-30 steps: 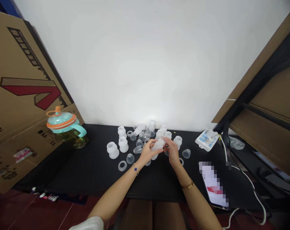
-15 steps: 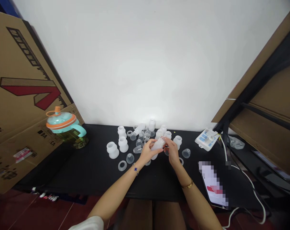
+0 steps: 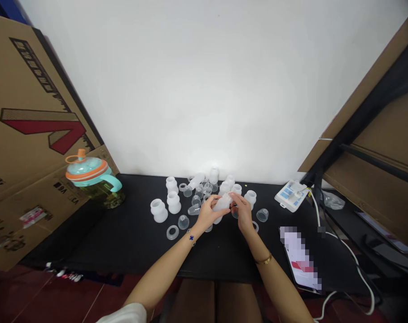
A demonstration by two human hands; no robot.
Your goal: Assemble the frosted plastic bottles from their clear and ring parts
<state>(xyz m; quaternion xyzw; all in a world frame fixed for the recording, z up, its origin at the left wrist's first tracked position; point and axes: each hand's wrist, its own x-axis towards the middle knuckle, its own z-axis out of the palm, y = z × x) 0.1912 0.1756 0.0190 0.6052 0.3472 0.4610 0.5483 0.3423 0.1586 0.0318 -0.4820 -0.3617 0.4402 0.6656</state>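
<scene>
My left hand (image 3: 208,215) is wrapped round a frosted white baby bottle (image 3: 221,203), tilted with its top toward my right hand. The fingers of my right hand (image 3: 243,213) are closed at the bottle's top end, on a small clear part that I cannot make out well. Left of my hands stand several white bottle bodies (image 3: 159,211) with open necks. Clear domed caps (image 3: 183,222) and a white collar ring (image 3: 172,232) lie close to my left wrist. Another clear cap (image 3: 262,215) rests right of my right hand.
A large jug (image 3: 94,177) with a turquoise handle stands at the left by a cardboard box (image 3: 35,134). On the right are a white power strip (image 3: 291,195) with a cable and a phone (image 3: 300,260). A white wall (image 3: 210,89) rises behind the black table (image 3: 123,242).
Almost nothing differs. Both hands keep their hold on the bottle, with at most a slight shift of the right fingers at its top; the whole view has moved a trace.
</scene>
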